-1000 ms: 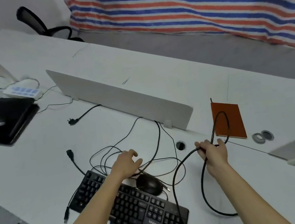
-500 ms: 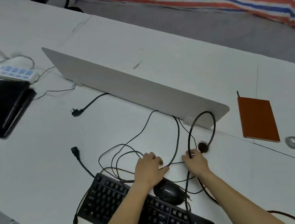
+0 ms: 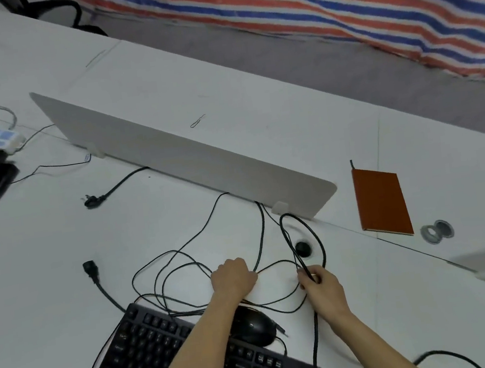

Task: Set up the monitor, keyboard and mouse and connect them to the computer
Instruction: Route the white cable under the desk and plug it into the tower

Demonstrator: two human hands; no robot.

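While the right hand (image 3: pixel 319 282) pinches the thick cable (image 3: pixel 285 235), the desk hole (image 3: pixel 303 248) lies just beyond; unclear whether the left hand (image 3: pixel 234 278) grips.

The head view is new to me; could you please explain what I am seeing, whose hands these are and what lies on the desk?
There is no machine here: a person wears one camera on the head, looking down at their own bare hands. The white desk carries a black keyboard, a black mouse, a tangle of thin cables and, near a low divider, an orange notebook. The right hand pinches a looped thick black cable near the desk's cable hole; the left hand rests on the thin cables.
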